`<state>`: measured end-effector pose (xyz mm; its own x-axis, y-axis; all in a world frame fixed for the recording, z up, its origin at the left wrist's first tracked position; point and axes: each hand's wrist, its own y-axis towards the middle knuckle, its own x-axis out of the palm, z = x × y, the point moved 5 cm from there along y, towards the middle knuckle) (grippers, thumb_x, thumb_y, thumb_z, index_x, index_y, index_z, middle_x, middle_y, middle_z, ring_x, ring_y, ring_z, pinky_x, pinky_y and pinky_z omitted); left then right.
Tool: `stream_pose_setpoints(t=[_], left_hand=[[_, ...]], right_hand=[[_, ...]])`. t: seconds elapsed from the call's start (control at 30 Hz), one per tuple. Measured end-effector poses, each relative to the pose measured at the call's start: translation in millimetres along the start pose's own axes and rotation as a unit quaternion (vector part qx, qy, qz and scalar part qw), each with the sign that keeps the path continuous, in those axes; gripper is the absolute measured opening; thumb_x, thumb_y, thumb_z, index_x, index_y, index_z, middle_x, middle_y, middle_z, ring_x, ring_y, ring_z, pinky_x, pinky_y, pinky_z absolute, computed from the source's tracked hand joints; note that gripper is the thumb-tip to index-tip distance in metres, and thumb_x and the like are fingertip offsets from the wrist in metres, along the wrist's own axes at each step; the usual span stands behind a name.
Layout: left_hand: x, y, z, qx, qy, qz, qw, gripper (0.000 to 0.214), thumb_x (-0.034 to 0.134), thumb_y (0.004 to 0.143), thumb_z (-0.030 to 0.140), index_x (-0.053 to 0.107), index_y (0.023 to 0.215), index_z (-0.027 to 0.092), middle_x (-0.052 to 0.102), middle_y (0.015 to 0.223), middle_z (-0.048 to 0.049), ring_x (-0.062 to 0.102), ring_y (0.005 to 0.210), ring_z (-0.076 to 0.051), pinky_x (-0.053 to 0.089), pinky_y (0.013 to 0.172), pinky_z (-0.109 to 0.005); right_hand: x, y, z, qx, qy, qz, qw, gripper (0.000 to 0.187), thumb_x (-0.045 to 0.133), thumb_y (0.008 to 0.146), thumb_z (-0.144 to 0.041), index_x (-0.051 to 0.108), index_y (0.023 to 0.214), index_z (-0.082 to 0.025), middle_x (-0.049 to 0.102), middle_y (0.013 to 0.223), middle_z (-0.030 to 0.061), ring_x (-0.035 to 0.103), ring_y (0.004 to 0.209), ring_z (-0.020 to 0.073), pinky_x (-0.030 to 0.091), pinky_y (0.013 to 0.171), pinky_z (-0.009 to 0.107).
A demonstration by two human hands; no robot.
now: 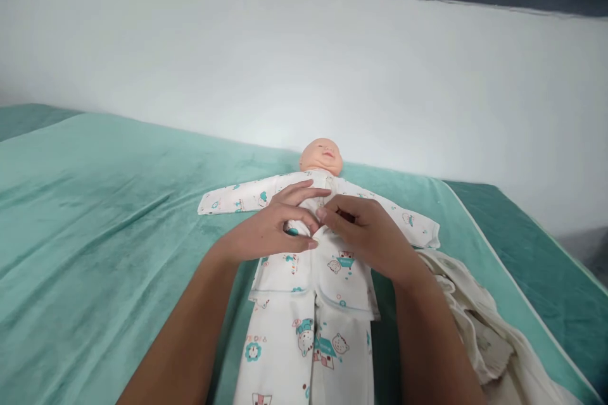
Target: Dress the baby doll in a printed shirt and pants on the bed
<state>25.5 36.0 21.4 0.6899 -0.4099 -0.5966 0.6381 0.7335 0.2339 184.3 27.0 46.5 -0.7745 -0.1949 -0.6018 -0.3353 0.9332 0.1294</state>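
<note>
A baby doll point(322, 155) lies on its back on a teal bed point(104, 202), arms spread, dressed in a white printed top point(332, 266) and matching trousers point(304, 354). Both my hands meet over the doll's chest. My left hand point(273, 228) pinches the front edge of the top between thumb and fingers, with its index finger stretched out. My right hand point(368, 234) has its fingers curled and pressed on the other front edge, fingertips touching the left hand's. What lies under the fingers is hidden.
A crumpled cream cloth point(479, 323) lies on the bed beside the doll's left side, near the bed's right edge point(498, 253). A white wall point(332, 63) runs behind the bed. The left of the bed is open teal blanket.
</note>
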Motion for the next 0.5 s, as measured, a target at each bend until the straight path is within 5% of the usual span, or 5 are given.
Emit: stream_pose_setpoints(t=[0.17, 0.5], left_hand=[[-0.7, -1, 4, -0.002, -0.009, -0.023, 1.0, 0.007, 0.064, 0.085, 0.023, 0.068, 0.081, 0.027, 0.039, 0.157, 0.0092, 0.011, 0.154, -0.03, 0.035, 0.116, -0.055], [0.6, -1, 1, -0.009, -0.016, -0.031, 0.999, 0.007, 0.062, 0.085, 0.022, 0.066, 0.081, 0.026, 0.039, 0.157, 0.0088, 0.009, 0.154, -0.029, 0.023, 0.121, -0.057]], right_hand=[[12, -21, -6, 0.006, 0.002, 0.017, 1.0, 0.028, 0.052, 0.097, -0.045, 0.061, 0.083, -0.022, 0.048, 0.064, -0.0052, 0.038, 0.057, 0.0094, 0.029, 0.055, 0.026], [21, -30, 15, 0.033, 0.177, 0.061, 0.982, 0.021, 0.058, 0.094, -0.042, 0.062, 0.092, -0.022, 0.045, 0.068, -0.0047, 0.035, 0.06, 0.0097, 0.027, 0.054, 0.026]])
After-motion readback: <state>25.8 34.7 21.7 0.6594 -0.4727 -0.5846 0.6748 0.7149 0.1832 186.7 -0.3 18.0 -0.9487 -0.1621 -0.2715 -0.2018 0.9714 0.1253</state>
